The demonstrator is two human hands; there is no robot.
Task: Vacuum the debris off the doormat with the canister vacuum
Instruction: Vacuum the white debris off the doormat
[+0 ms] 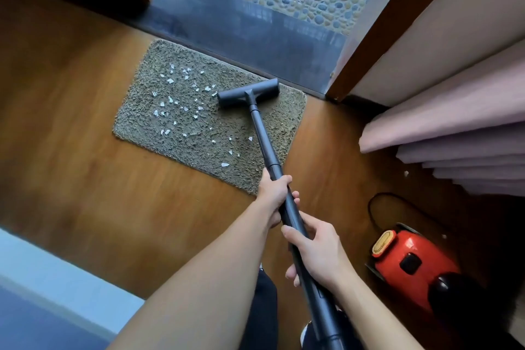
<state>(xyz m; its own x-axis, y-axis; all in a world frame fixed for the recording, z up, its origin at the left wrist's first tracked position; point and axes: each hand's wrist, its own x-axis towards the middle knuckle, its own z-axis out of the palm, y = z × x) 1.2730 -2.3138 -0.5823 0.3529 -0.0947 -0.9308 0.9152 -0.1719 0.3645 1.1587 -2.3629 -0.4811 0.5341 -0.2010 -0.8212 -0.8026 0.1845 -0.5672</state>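
Observation:
A shaggy grey-green doormat (159, 122) lies on the wooden floor by the door sill. Several white scraps of debris (173, 99) dot its left and middle parts. The dark vacuum floor head (248, 92) rests on the mat's far right part, and the wand (262, 136) runs from it back to me. My left hand (274, 193) grips the wand just past the mat's near edge. My right hand (316, 253) grips the wand lower down, closer to my body. The red canister vacuum (409, 261) sits on the floor at the lower right.
A dark door sill (255, 31) and pebbled ground lie beyond the mat. A wooden door frame (377, 25) and pink curtain (454, 136) stand at the right. A black cord (372, 207) loops near the canister. A pale blue surface (42, 287) fills the lower left.

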